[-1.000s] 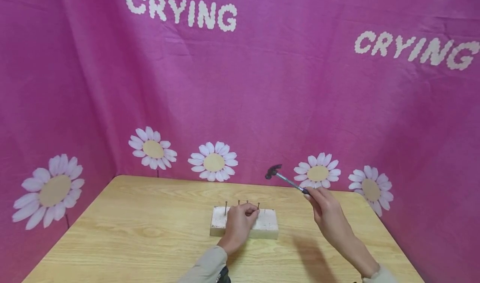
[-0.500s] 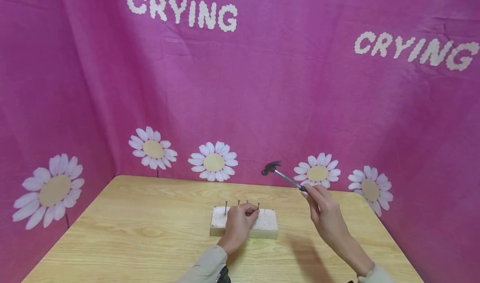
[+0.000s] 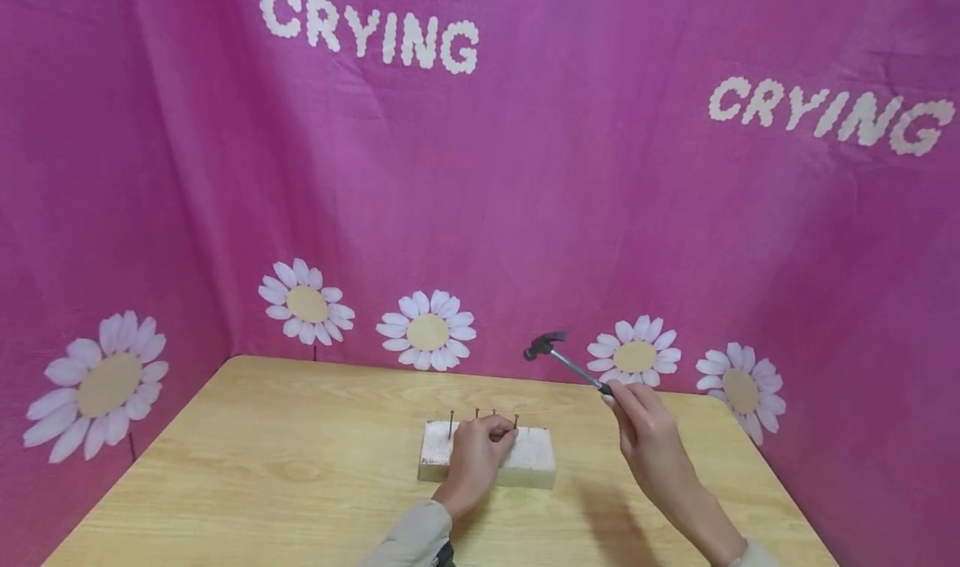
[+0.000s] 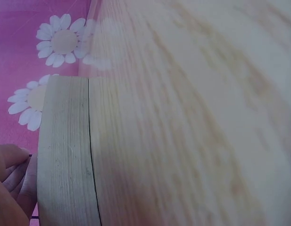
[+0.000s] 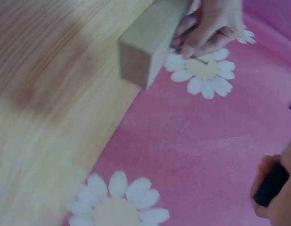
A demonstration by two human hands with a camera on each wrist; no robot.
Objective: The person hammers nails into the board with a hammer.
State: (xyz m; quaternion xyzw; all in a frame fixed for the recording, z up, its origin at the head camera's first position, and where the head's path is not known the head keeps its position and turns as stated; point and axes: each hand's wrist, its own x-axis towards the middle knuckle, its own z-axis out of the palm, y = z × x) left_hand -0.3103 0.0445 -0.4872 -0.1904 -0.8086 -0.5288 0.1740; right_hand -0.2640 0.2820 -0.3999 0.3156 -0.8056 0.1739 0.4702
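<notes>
In the head view, a pale wooden block point(image 3: 528, 460) lies on the table with several nails standing upright in its top. My left hand point(image 3: 474, 459) rests over the block, thumb and forefinger pinching a nail point(image 3: 516, 421) towards the right; it hides part of the block's top. Raised to the right, my right hand point(image 3: 658, 446) grips a claw hammer point(image 3: 576, 367) near the end of its handle, the dark head up in the air and apart from the nails. The right wrist view shows the black handle end point(image 5: 272, 185) within the right hand.
A light wood-grain table point(image 3: 262, 459) carries the block. Behind and on both sides hangs a pink cloth point(image 3: 525, 175) with white daisies and lettering, close to the table's far edge.
The hammer head rises and shifts slightly left, then dips a little. My left hand keeps its pinch on the nail. The head view has tilted up slightly.
</notes>
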